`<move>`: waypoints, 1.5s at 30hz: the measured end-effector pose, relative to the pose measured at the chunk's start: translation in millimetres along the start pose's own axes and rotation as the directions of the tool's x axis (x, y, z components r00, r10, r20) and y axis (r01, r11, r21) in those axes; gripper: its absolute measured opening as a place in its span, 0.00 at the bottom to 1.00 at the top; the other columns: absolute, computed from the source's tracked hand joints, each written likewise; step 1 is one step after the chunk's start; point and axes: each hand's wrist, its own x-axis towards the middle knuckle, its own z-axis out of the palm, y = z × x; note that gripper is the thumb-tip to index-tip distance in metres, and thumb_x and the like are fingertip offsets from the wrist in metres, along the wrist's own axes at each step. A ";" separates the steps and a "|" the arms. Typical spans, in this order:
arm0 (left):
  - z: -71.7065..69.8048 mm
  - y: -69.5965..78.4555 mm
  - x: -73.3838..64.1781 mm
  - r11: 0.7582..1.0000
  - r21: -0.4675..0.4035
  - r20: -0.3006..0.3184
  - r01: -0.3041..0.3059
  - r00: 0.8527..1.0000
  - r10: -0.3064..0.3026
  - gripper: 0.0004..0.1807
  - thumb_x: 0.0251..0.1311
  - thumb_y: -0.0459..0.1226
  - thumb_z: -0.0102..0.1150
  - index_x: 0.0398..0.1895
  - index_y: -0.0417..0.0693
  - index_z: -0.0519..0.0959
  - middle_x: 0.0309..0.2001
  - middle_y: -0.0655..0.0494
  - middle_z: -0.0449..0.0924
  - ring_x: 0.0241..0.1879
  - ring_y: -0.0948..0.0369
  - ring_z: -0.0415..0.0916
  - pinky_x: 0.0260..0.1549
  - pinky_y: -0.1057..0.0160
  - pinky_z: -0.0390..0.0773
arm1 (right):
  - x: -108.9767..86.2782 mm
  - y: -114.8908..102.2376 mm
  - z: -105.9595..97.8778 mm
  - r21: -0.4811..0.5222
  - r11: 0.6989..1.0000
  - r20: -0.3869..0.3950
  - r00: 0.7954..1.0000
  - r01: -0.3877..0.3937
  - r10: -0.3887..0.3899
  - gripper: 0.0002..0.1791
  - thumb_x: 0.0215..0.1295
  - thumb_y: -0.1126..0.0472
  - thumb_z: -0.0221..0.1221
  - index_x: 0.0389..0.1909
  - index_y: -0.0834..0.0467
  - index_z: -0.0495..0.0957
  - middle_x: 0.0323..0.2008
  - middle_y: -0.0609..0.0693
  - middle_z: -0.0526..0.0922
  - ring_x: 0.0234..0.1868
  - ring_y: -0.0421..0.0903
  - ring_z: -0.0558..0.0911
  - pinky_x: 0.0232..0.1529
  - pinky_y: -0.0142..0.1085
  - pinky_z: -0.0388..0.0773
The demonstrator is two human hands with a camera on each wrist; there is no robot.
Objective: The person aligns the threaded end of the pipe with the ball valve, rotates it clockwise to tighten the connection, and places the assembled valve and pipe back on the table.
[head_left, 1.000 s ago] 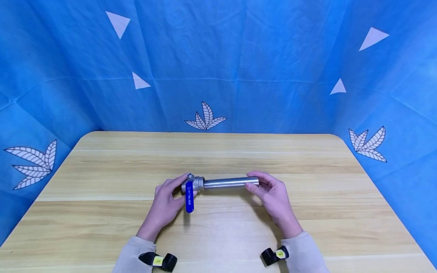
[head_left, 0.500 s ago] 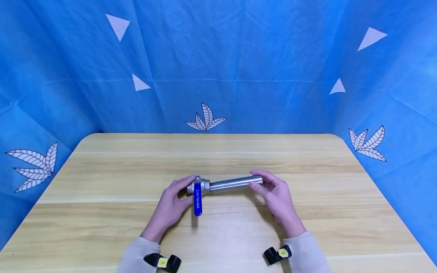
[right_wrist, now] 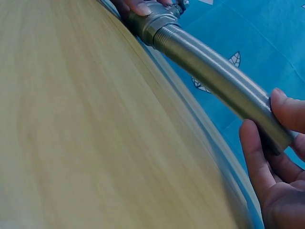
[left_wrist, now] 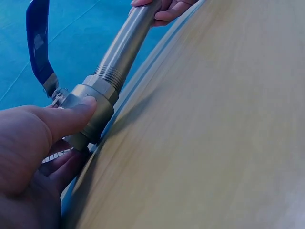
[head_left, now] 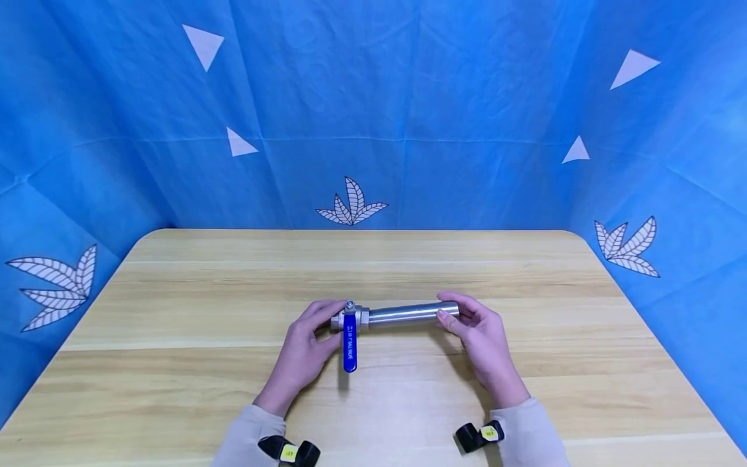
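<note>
A metal ball valve (head_left: 360, 317) with a blue lever handle (head_left: 349, 344) is joined to a steel pipe (head_left: 408, 314). My left hand (head_left: 303, 350) grips the valve body, thumb on the near side and fingers on the far side. Threads on the pipe's end (left_wrist: 110, 75) show where it enters the valve's hexagonal collar. At the other end, my right hand (head_left: 481, 337) pinches the pipe between thumb and fingers. The blue lever points toward me in the head view. Both parts are held a little above the table, the pipe's right end slightly farther back.
The wood-grain table (head_left: 373, 266) spreads beneath both hands. Behind it and at its sides hangs a blue cloth (head_left: 478, 84) with white triangles and leaf prints. Black straps with small camera pieces sit on both sleeves (head_left: 251, 434).
Both hands have moved to the right with the valve and pipe, the left hand somewhat more. The lever handle has swung from a slight tilt to nearly straight toward me.
</note>
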 end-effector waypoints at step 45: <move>-1.6 0.4 -2.6 0.996 -0.054 -0.010 0.077 0.997 -0.078 0.33 0.66 0.31 0.73 0.75 0.46 0.77 0.73 0.42 0.78 0.71 0.42 0.78 0.75 0.47 0.74 | -1.1 0.1 3.8 -0.117 0.991 0.071 0.995 -0.067 0.076 0.20 0.89 0.51 0.46 0.64 0.60 0.73 0.30 0.52 0.84 0.28 0.43 0.81 0.29 0.31 0.83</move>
